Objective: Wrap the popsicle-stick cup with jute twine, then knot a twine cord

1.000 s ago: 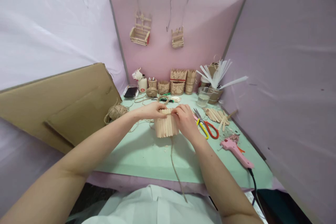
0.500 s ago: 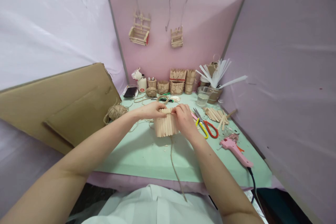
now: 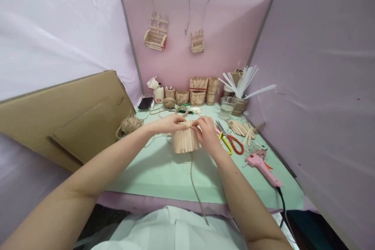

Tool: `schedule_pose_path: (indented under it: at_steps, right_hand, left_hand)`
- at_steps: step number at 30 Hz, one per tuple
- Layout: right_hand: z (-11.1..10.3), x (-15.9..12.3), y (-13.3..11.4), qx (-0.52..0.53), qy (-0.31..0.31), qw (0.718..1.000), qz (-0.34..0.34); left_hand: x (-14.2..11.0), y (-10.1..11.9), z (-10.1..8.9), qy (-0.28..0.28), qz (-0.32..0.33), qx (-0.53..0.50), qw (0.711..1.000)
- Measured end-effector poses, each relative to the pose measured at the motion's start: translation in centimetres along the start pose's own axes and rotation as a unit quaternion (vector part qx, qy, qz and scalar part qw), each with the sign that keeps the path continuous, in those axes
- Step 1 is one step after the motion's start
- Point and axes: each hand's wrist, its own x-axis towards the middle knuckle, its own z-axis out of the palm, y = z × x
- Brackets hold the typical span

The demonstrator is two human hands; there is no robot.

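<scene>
Over the green table (image 3: 164, 179), the stick container (image 3: 185, 143) is held between two hands. Its rim is clasped narrowly by the left hand (image 3: 172, 123); at the rim's right, the fingertips of the right hand (image 3: 206, 133) are closely pinched. Both forearms (image 3: 114, 158) are stretched forward and inward.

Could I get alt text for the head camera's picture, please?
A person's left hand grips the top edge of a wooden container while the right hand touches it at a green table. Red scissors and a pink glue gun lie to the right, a ball of twine to the left.
</scene>
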Motion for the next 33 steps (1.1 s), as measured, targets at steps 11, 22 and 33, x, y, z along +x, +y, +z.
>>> schedule_pose_path:
  at_steps: [11, 22, 33]
  right_hand:
    - [-1.4, 0.1, 0.8, 0.197, -0.084, 0.975, 0.053]
    - [-0.6, -0.5, 0.5, 0.067, -0.096, 0.993, -0.007]
    - [-0.1, -0.6, 0.8, 0.042, -0.085, 0.995, -0.015]
  left_hand:
    - [-0.7, 0.4, 0.6, -0.003, 0.057, -0.021, 0.998]
    - [-0.7, -1.5, 2.5, 0.071, 0.148, 0.128, 0.978]
    - [-1.4, -4.3, 4.0, 0.187, 0.145, 0.094, 0.967]
